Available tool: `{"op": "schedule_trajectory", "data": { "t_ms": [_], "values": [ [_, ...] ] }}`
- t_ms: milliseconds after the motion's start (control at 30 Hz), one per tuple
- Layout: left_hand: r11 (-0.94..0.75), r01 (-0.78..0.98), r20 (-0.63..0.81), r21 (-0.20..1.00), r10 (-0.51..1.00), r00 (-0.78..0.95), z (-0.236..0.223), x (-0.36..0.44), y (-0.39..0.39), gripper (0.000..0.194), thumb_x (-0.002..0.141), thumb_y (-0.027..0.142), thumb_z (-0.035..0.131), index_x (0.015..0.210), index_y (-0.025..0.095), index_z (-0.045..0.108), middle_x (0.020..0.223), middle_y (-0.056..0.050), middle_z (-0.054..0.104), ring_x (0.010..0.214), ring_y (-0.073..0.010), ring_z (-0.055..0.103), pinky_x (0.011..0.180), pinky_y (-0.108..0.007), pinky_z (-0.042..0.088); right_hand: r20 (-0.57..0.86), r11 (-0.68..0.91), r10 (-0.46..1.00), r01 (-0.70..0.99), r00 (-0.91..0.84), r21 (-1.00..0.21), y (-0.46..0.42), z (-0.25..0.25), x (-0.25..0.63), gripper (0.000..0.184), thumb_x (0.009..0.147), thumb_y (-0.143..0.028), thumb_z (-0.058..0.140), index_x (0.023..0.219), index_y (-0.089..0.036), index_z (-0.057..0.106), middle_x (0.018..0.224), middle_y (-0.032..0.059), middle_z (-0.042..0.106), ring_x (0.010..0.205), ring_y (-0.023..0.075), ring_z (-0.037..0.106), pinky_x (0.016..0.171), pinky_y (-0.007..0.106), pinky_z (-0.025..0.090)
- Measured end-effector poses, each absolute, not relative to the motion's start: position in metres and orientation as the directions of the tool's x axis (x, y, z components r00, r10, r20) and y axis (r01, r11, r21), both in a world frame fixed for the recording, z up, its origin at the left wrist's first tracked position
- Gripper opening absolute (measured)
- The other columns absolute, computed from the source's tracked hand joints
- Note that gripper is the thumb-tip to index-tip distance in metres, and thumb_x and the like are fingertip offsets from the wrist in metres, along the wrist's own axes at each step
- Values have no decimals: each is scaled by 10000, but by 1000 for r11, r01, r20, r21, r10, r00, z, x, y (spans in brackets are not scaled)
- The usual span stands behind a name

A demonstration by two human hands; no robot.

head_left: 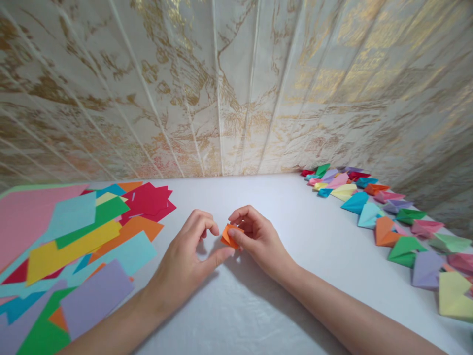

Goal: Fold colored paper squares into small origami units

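Note:
A small folded piece of orange paper (229, 236) is pinched between the thumb and fingers of my right hand (260, 240), just above the middle of the white table. From the left, my left hand (190, 246) reaches toward it, its index finger bent and standing apart from the thumb. The left thumb tip comes close to the paper's lower edge; whether it touches is hard to tell. Part of the orange paper is hidden behind the right thumb.
Loose coloured paper sheets, among them a purple sheet (96, 298) and a red sheet (148, 202), overlap on the left. Folded paper shapes, such as a green one (406, 250), line the right side. A gold-patterned curtain (221, 98) hangs behind the white table (229, 305).

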State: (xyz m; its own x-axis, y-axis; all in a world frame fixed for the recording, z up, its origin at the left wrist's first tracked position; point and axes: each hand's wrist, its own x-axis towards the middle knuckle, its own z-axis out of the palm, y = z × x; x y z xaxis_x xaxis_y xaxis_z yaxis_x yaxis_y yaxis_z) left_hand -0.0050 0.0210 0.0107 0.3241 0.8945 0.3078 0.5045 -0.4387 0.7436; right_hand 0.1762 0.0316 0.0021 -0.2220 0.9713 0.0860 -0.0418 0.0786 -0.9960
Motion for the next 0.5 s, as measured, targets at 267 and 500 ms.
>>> {"op": "schedule_trajectory", "data": {
  "t_ms": [267, 500],
  "values": [
    [-414, 612, 300, 674, 910, 286, 13, -2, 17, 114, 936, 233, 540, 826, 221, 515, 835, 25, 525, 788, -169, 505, 699, -286, 372, 124, 140, 974, 72, -191, -988, 27, 5, 173, 126, 828, -272, 664, 911, -217, 586, 782, -29, 650, 616, 114, 583, 550, 228, 437],
    [-391, 597, 264, 700, 919, 292, 12, 0, 15, 149, 944, 245, 518, 796, 223, 511, 798, 31, 535, 732, -160, 502, 673, -283, 370, 213, 256, 957, 227, -198, -940, 26, 6, 173, 128, 823, -184, 595, 947, -214, 588, 795, -29, 648, 685, 122, 604, 580, 216, 435]
  ]
}}
